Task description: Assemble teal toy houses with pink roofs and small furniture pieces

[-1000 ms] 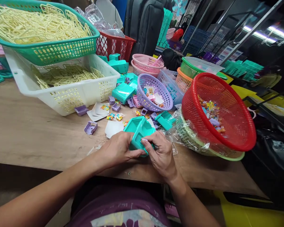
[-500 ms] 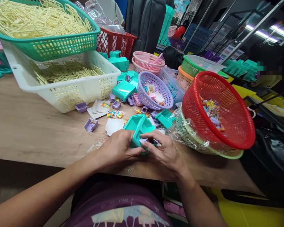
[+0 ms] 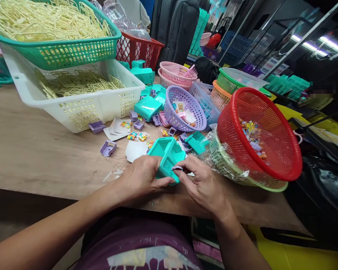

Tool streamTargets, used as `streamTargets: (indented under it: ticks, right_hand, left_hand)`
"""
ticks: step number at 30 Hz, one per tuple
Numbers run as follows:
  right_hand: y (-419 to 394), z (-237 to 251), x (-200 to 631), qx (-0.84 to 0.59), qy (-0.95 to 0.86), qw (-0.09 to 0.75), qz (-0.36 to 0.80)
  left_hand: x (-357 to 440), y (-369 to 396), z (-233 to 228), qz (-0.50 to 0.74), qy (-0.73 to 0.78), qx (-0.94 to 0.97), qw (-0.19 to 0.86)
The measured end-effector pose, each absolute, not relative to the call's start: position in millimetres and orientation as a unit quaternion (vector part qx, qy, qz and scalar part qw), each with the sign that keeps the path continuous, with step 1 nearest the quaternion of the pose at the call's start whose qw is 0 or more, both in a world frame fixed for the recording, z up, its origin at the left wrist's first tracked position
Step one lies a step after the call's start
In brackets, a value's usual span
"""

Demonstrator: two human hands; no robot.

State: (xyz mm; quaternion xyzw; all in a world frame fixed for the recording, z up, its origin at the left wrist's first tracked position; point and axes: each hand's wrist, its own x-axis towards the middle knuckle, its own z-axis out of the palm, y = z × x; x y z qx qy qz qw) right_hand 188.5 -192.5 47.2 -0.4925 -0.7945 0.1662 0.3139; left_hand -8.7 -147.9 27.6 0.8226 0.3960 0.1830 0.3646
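Observation:
A teal plastic housing (image 3: 166,155) with open compartments is tilted up just above the table's front part. My left hand (image 3: 146,174) grips its left and lower side, thumb along the near edge. Between the thumb and index finger of my right hand (image 3: 198,180) is a small purple plastic part (image 3: 177,168), close against the near face of the housing; whether it touches is hard to tell. Around them lie white paper cards (image 3: 136,150), loose purple parts (image 3: 108,148), small bagged colourful figures (image 3: 137,136) and another teal piece (image 3: 197,141).
Left stands a white basket (image 3: 81,112) of yellow wire-like pieces under a green basket (image 3: 73,56). A purple basket (image 3: 186,107) sits behind the housing. To the right, a red basket (image 3: 270,131) leans in a pale green one (image 3: 259,183) with clear plastic wrap.
My right hand has drawn slightly back with the purple part, which has turned to show its thin edge. More of the housing's near face shows. My left hand keeps its grip.

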Motion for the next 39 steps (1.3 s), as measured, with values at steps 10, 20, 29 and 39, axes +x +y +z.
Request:
streamTargets:
  ticks: [10, 20, 29, 39]
  right_hand:
    - [-195.2, 38.9, 180.9, -0.536, -0.835, 0.116, -0.053]
    - [-192.8, 37.6, 184.4, -0.504, -0.849, 0.128, -0.093]
    - [-195.5, 36.3, 184.1, -0.497, -0.855, 0.105, -0.108]
    - [-198.2, 33.5, 171.6, -0.495, -0.856, 0.114, -0.098]
  left_hand:
    - [-4.7, -151.5, 27.8, 0.176, 0.39, 0.843, 0.326]
    - [-1.7, -152.0, 28.7, 0.145, 0.4, 0.86, 0.281]
    - [1.7, -150.7, 29.9, 0.125, 0.42, 0.858, 0.266]
    - [-2.0, -151.5, 27.9, 0.127, 0.39, 0.88, 0.241]
